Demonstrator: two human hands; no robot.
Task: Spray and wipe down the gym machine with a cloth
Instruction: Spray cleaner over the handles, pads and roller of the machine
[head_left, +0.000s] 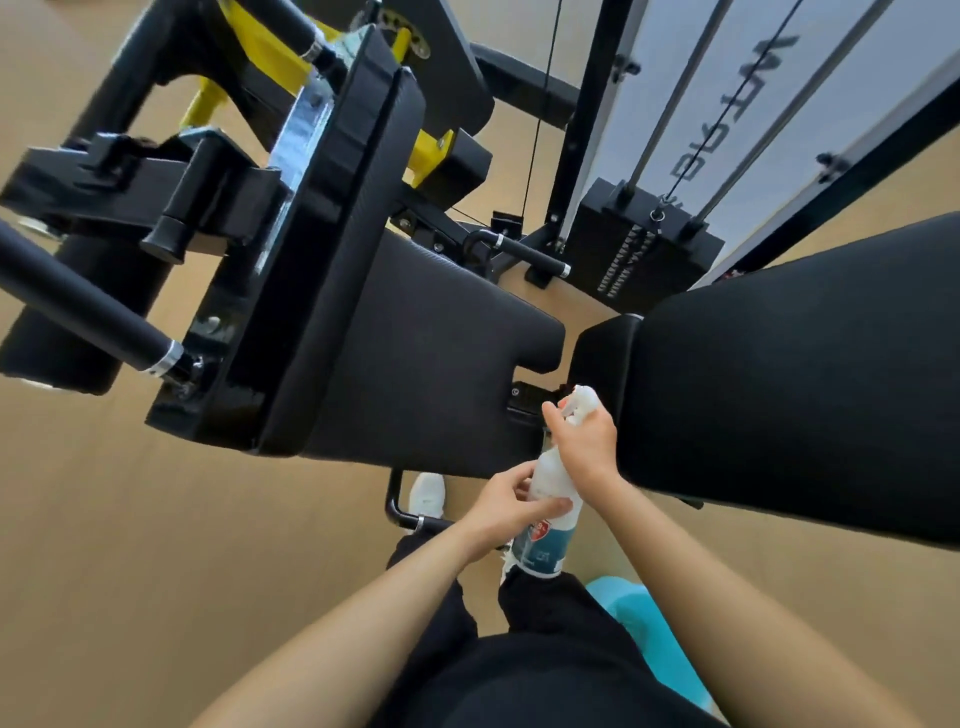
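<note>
A white spray bottle (545, 535) with a blue label hangs upright in front of me, just below the black seat pad (415, 353) of the gym machine. My left hand (506, 512) grips the bottle's body. My right hand (584, 441) is wrapped round the white trigger head at the top. The black back pad (805, 384) lies to the right of my hands. A turquoise cloth (644, 623) shows at my right side, below my right forearm, partly hidden.
A weight stack (639, 249) with guide rods and a cable stands behind the pads. Black handle bars (88, 306) and yellow frame parts (260, 52) jut out at the left. The floor (156, 519) is tan. My white shoe (428, 493) stands by the machine's base bar.
</note>
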